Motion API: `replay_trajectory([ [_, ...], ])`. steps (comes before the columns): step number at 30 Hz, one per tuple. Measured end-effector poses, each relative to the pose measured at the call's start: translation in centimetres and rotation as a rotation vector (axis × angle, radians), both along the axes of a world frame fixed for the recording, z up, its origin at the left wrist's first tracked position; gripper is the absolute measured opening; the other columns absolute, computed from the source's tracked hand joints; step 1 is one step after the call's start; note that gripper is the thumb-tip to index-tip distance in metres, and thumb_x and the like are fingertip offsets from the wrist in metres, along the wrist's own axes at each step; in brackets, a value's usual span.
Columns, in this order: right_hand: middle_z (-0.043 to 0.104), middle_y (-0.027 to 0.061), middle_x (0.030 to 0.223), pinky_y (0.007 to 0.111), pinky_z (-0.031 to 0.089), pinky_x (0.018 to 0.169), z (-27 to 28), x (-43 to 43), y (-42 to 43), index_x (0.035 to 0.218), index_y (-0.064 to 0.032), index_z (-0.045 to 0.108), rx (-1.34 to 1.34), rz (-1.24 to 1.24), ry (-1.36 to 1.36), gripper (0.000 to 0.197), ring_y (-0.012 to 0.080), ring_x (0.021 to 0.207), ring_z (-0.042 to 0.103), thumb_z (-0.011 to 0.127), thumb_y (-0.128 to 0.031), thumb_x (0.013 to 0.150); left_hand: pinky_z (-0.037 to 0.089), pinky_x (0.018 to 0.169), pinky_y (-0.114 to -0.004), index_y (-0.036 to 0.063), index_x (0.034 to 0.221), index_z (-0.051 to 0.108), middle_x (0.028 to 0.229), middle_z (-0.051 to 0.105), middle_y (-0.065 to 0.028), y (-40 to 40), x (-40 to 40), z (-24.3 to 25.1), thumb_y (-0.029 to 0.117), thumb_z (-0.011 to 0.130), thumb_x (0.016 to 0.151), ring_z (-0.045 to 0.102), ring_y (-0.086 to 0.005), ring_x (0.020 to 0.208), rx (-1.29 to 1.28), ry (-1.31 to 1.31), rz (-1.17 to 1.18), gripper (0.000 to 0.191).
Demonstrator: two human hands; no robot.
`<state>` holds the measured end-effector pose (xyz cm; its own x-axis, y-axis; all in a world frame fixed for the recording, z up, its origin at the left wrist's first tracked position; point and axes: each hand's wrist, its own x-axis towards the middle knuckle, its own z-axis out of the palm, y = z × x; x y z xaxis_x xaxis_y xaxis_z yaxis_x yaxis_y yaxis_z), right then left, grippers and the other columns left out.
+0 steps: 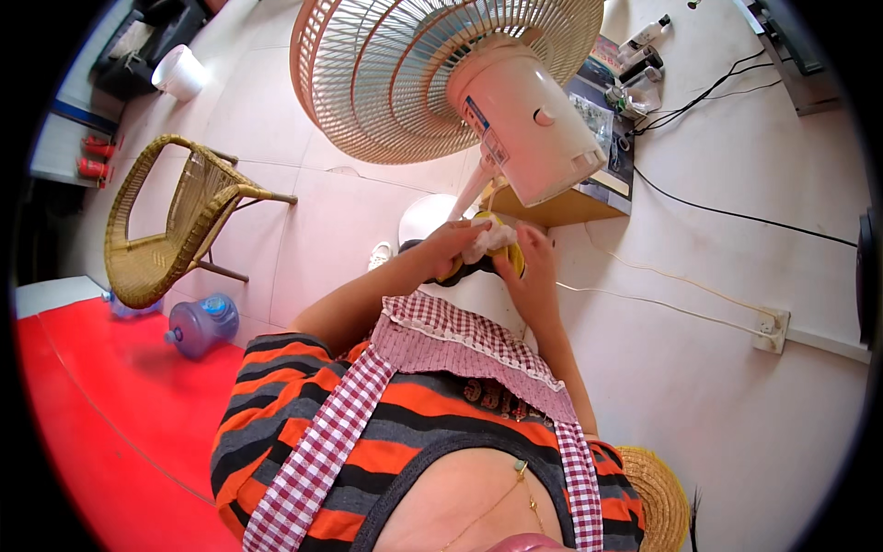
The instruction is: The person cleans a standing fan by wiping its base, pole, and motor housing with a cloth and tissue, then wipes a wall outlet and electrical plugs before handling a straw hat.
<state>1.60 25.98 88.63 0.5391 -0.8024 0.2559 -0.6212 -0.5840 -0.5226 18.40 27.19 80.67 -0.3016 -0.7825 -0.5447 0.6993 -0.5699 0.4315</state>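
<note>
Both my hands meet low in front of me, just below the pedestal fan's motor housing (524, 124). My left hand (452, 243) grips a crumpled white cloth or tissue (491, 241). At the cloth's right side is my right hand (534, 259), its fingers bent; whether they pinch the cloth cannot be told. Behind and under the cloth shows a yellow and black item (510, 261), partly hidden by the hands; its kind is unclear. The fan's wire grille (386, 83) rises beyond the hands, on a pale pole (473, 186).
A wicker chair (148, 265) stands left, near a blue water jug (203, 326) by a red surface (103, 407). Bottles (645, 36) stand on a low table (621, 183) at right. Cords run to a wall socket (770, 330). A white bucket (181, 72) is at upper left.
</note>
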Motion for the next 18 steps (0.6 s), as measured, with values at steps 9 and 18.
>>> replay_trajectory([
  [9,0.058,0.0061,0.106,0.025,0.046,0.083,3.3,-5.4,-3.0,0.113,0.0005,0.061,0.351,-0.519,-0.809,0.027,0.0125,0.094,0.056,0.054,0.005,0.087,0.048,0.082,-0.025,0.0010,0.127,0.049,0.107,0.060,-0.0076,1.6,0.0,7.0,0.031,0.049,0.096,0.059,-0.0140,0.095,-0.273,-0.143,-0.163,0.043],
  [18,0.059,0.0123,0.111,0.031,0.049,0.082,16.1,2.7,-7.6,0.105,-0.0009,0.066,-0.174,0.145,-0.223,0.031,0.0265,0.099,0.059,0.059,0.009,0.076,0.046,0.092,-0.037,0.0082,0.139,0.034,0.124,0.053,-0.0082,-2.3,2.2,8.5,0.064,0.034,0.089,0.054,-0.0227,0.111,-0.344,0.013,-0.249,0.074],
])
